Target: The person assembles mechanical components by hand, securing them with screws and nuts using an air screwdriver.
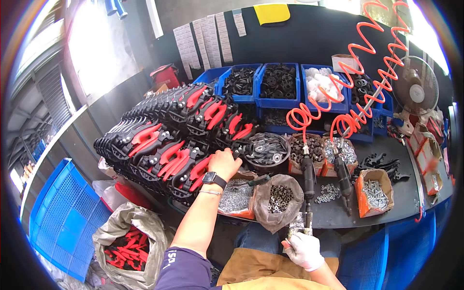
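Observation:
My left hand point(224, 164), bare with a black watch on its wrist, reaches to the right edge of a large stack of black pistol-grip tool bodies with red levers point(169, 159). Its fingers are curled beside black parts, and what they grip is hidden. My right hand point(304, 250), in a white glove, is closed at the table's front edge, against a shiny metal piece point(300, 223). Whatever its fingers pinch cannot be made out. Above that piece, a black air screwdriver point(308, 176) hangs upright on an orange coiled hose, its tip pointing down.
Around the hands stand a bag of nuts point(280, 198), a box of silver pins point(236, 198), a bowl of metal parts point(267, 149) and a box of bolts point(374, 193). A second screwdriver point(342, 174) hangs right. Blue bins point(278, 101) line the back; a sack of red parts point(128, 249) stands lower left.

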`<control>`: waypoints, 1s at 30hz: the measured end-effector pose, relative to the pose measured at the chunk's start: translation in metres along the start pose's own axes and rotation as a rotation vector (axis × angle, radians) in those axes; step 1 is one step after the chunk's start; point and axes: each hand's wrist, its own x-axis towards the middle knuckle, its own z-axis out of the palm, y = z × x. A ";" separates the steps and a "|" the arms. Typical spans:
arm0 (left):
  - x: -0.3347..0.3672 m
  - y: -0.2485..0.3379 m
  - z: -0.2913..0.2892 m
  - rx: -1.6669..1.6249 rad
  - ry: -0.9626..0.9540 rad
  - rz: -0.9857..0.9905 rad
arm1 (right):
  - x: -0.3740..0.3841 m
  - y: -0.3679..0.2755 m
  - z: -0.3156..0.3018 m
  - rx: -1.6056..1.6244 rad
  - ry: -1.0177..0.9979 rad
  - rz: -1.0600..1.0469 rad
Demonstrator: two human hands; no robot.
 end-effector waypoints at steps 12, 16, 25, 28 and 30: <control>-0.045 -0.032 -0.072 -0.078 0.505 0.179 | -0.002 0.001 -0.003 0.018 -0.048 -0.001; -0.128 -0.148 -0.140 -0.068 0.651 -0.097 | 0.001 -0.003 0.006 0.011 -0.031 -0.009; -0.361 -0.349 -0.160 0.346 -0.256 -0.884 | -0.010 0.005 0.020 -0.096 0.027 -0.034; -0.414 -0.389 -0.112 0.284 -0.587 -0.921 | -0.010 0.009 0.031 -0.132 0.043 -0.095; -0.425 -0.408 -0.080 0.020 -0.458 -0.997 | -0.013 0.015 0.033 -0.143 0.050 -0.109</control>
